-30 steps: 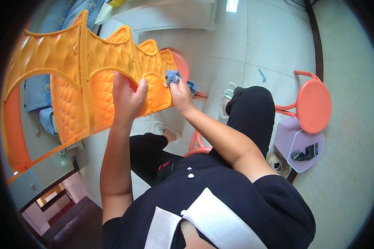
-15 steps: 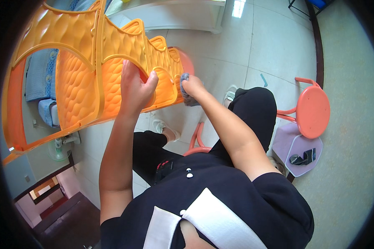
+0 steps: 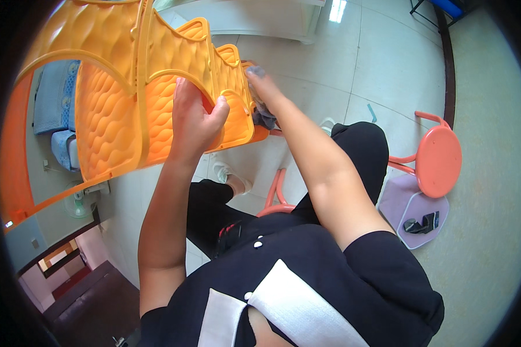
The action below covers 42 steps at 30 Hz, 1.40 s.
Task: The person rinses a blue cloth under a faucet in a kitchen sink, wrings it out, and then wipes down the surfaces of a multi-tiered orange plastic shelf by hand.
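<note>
A large orange plastic shelf rack [image 3: 110,124] with wavy, quilted-looking panels and arched cut-outs lies tilted across the upper left. My left hand [image 3: 200,115] is closed on the edge of one arch, thumb up on the near side; its fingertips are partly hidden by the panel. In my right hand [image 3: 264,89] is a grey cloth [image 3: 264,117], bunched up and pressed against the rack's right end. Part of the cloth hangs below my palm.
I sit with a red stool's legs [image 3: 274,194] between my knees. At right stand a red round stool [image 3: 439,162] and a lilac bin [image 3: 399,194] with dark scraps inside. A white cabinet [image 3: 260,20] is at the far side, a small fan [image 3: 78,204] at left.
My right hand has moved away from me with the cloth, along the rack's right end. The rack and my left hand have shifted slightly to the right.
</note>
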Motion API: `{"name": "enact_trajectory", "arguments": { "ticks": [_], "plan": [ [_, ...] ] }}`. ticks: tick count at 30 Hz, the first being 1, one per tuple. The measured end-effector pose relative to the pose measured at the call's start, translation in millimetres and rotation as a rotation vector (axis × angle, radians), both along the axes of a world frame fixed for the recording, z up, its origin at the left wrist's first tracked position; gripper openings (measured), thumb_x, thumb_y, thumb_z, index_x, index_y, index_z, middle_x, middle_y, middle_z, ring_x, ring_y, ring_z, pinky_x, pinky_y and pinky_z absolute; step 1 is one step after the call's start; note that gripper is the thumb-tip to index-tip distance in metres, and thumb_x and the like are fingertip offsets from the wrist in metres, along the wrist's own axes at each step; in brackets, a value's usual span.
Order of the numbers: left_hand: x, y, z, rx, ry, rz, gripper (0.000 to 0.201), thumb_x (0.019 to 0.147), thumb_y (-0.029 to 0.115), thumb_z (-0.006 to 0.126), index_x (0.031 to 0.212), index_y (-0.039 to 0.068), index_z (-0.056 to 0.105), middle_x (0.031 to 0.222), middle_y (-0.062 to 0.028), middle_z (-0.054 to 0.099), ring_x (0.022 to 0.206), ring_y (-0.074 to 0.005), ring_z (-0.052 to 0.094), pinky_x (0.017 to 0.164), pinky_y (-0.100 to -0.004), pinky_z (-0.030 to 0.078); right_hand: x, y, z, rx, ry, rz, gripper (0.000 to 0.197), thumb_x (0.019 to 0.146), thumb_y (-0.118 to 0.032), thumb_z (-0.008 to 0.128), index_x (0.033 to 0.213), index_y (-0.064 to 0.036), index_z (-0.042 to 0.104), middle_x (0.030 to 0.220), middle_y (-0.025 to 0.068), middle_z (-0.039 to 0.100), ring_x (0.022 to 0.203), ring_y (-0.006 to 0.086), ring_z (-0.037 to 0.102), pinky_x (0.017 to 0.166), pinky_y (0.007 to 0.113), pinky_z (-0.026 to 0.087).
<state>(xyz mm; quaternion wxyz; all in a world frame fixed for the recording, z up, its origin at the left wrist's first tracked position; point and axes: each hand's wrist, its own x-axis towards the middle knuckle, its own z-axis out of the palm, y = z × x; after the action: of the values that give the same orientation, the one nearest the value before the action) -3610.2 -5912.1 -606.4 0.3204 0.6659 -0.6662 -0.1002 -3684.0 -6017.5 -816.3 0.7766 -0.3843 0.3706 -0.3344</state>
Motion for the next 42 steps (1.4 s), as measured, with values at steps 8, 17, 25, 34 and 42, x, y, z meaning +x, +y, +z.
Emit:
{"name": "enact_trajectory", "arguments": {
  "ticks": [8, 17, 25, 34, 42],
  "plan": [
    [-6.9, -4.2, 1.9, -0.023, -0.026, 0.012, 0.035, 0.071, 0.008, 0.057, 0.104, 0.003, 0.049, 0.099, -0.0151, 0.053, 0.096, -0.0358, 0.048, 0.099, -0.0481, 0.028, -33.4, 24.5, -8.1, 0.001, 0.52, 0.268, 0.026, 0.082, -0.021, 0.049, 0.095, -0.0018, 0.059, 0.086, 0.0051, 0.062, 0.07, 0.017, 0.059, 0.063, 0.031, 0.049],
    [-5.2, -5.5, 1.3, 0.031, -0.009, 0.008, 0.035, 0.073, 0.007, 0.056, 0.107, 0.001, 0.049, 0.101, -0.0132, 0.053, 0.095, -0.0294, 0.05, 0.088, -0.0392, 0.038, -47.4, 63.2, 24.4, -0.576, 0.06, -0.153, 0.031, 0.071, -0.01, 0.051, 0.098, 0.0043, 0.055, 0.101, 0.0173, 0.056, 0.096, 0.0296, 0.055, 0.084, 0.035, 0.043],
    [-7.8, -6.3, 6.6, 0.083, -0.074, 0.006, 0.033, 0.078, 0.005, 0.056, 0.109, -0.002, 0.048, 0.099, -0.0119, 0.055, 0.093, -0.0221, 0.054, 0.083, -0.033, 0.042, -60.3, 57.6, -29.6, -0.103, 0.412, 0.009, 0.03, 0.067, -0.016, 0.055, 0.09, 0.0011, 0.061, 0.091, 0.0204, 0.063, 0.084, 0.0336, 0.061, 0.077, 0.037, 0.048],
    [-5.7, -0.4, 0.7, 0.058, 0.082, 0.061, 0.036, 0.07, 0.007, 0.057, 0.105, 0.002, 0.05, 0.101, -0.0127, 0.052, 0.097, -0.0308, 0.047, 0.084, -0.0406, 0.04, -57.8, 66.4, 18.2, -0.954, 0.486, 0.022, 0.04, 0.068, -0.015, 0.065, 0.1, -0.0004, 0.045, 0.099, 0.0163, 0.048, 0.095, 0.0356, 0.05, 0.08, 0.04, 0.045],
    [-8.7, -1.9, 2.7, 0.01, 0.023, 0.011, 0.036, 0.069, 0.006, 0.056, 0.104, 0.002, 0.05, 0.099, -0.0129, 0.052, 0.096, -0.0313, 0.047, 0.088, -0.0414, 0.037, -43.0, 58.1, 21.0, -0.996, 0.752, 0.004, 0.033, 0.072, -0.016, 0.066, 0.097, -0.0038, 0.048, 0.1, 0.0141, 0.051, 0.095, 0.032, 0.054, 0.077, 0.041, 0.048]
  ]
}}
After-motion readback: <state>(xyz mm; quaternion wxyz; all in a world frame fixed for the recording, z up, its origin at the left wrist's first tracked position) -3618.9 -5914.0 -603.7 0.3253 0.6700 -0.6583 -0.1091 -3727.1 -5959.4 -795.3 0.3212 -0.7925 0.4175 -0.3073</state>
